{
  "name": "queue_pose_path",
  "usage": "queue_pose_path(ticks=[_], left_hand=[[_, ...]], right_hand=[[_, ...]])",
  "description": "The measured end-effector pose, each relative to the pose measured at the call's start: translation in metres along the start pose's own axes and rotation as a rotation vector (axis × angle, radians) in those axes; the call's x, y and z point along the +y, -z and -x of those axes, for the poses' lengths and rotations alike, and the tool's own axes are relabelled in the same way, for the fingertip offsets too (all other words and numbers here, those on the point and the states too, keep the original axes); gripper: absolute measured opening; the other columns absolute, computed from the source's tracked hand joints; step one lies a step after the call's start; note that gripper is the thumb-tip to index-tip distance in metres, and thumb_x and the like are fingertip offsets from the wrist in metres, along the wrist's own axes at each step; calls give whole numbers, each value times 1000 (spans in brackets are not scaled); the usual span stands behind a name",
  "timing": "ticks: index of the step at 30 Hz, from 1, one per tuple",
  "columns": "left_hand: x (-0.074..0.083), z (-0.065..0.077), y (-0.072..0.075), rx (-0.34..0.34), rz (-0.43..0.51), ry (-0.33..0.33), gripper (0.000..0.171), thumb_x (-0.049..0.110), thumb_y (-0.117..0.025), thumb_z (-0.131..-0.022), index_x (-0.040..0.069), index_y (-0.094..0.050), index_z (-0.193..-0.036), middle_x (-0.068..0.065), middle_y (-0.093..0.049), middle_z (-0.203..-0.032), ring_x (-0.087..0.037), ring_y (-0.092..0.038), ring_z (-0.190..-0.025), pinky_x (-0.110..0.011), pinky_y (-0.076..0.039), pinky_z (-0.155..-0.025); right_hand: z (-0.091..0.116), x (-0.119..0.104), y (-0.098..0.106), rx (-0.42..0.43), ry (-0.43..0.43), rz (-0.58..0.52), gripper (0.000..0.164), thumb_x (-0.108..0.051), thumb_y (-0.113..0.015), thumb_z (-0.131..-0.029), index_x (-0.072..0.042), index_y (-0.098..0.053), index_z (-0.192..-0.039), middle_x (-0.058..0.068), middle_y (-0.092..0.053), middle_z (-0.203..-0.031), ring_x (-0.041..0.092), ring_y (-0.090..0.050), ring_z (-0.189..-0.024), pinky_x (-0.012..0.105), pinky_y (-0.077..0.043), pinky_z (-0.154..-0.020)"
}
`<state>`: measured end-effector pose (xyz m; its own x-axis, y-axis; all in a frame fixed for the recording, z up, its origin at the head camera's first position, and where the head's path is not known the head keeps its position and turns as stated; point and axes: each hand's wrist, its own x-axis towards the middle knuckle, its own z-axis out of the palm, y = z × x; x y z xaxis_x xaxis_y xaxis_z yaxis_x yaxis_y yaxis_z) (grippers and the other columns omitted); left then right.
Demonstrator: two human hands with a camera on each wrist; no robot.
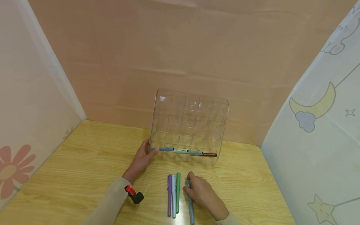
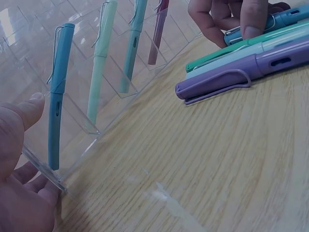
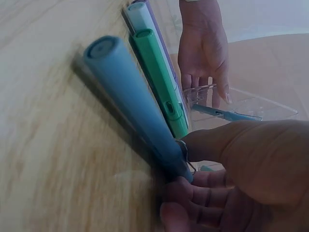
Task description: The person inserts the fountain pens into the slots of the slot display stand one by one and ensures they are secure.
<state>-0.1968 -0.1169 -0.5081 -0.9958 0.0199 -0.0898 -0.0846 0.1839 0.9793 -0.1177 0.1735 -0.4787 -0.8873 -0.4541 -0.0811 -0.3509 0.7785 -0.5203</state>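
A clear plastic rack (image 1: 189, 125) with rows of compartments stands at the back of the table. My left hand (image 1: 143, 159) grips its lower left corner, thumb in front and fingers behind. Along the bottom row lie a blue pen (image 2: 59, 92), a pale green pen (image 2: 100, 63), a teal pen (image 2: 133, 48) and a dark red pen (image 1: 210, 154). Nearer the front, my right hand (image 1: 201, 191) pinches a second, steel-blue pen (image 3: 130, 104) near its clip end, thumb on one side and fingers on the other. That pen lies on or just above the tabletop; I cannot tell which.
Left of my right hand, a purple pen (image 1: 169, 197), a light blue pen (image 1: 173, 200) and a green pen (image 1: 178, 192) lie side by side on the wooden table (image 1: 107, 150). Printed cloth walls (image 1: 315, 150) bound both sides, and a plain orange sheet (image 1: 191, 47) hangs behind.
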Motion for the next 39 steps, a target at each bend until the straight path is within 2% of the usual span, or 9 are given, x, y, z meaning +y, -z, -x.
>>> queue_pose_path(ticks=[6, 10, 15, 21, 29, 39], left_hand=[[1, 2, 0, -5, -12, 24, 83, 39, -65, -107, 11, -18, -170, -22, -22, -177, -48, -22, -164, -62, -26, -132], [2, 4, -1, -3, -18, 27, 84, 42, -65, -107, 11, -17, -170, -22, -23, -177, -48, -23, -164, -62, -26, -132], [4, 4, -1, -4, -31, 23, 86, 43, -65, -107, 9, -17, -170, -23, -22, -177, -49, -22, -164, -64, -26, -131], [2, 3, -1, 0, -16, 14, 84, 42, -65, -107, 10, -18, -169, -22, -24, -176, -48, -23, -164, -64, -25, -132], [0, 1, -1, 6, -14, 0, 81, 38, -65, -107, 9, -21, -169, -22, -26, -175, -49, -25, -163, -64, -26, -131], [1, 1, -2, 17, -11, -7, 80, 34, -66, -107, 8, -22, -168, -23, -28, -175, -49, -26, -162, -65, -26, -131]], right_hand=[[1, 4, -1, -3, -63, -54, 23, -16, -67, -99, -2, -59, -115, -11, -41, -61, 2, -36, -49, 17, -27, -43], [3, 6, 0, 17, -96, -43, 25, -15, -65, -97, -2, -59, -118, -10, -42, -60, 3, -36, -49, 19, -27, -43], [5, 8, 5, 78, -92, -4, 29, -12, -65, -95, -1, -64, -121, -11, -45, -60, 2, -37, -49, 19, -30, -44], [7, 7, 13, 115, -87, 31, 23, -14, -64, -98, -2, -69, -118, -11, -48, -59, 1, -38, -48, 19, -31, -44], [12, 2, 28, 146, -98, 22, 21, -16, -64, -98, -3, -68, -115, -11, -49, -60, 1, -36, -48, 18, -30, -45], [22, -3, 45, 203, -116, -2, 9, -17, -65, -101, -10, -67, -107, -13, -52, -62, -2, -34, -47, 16, -30, -46]])
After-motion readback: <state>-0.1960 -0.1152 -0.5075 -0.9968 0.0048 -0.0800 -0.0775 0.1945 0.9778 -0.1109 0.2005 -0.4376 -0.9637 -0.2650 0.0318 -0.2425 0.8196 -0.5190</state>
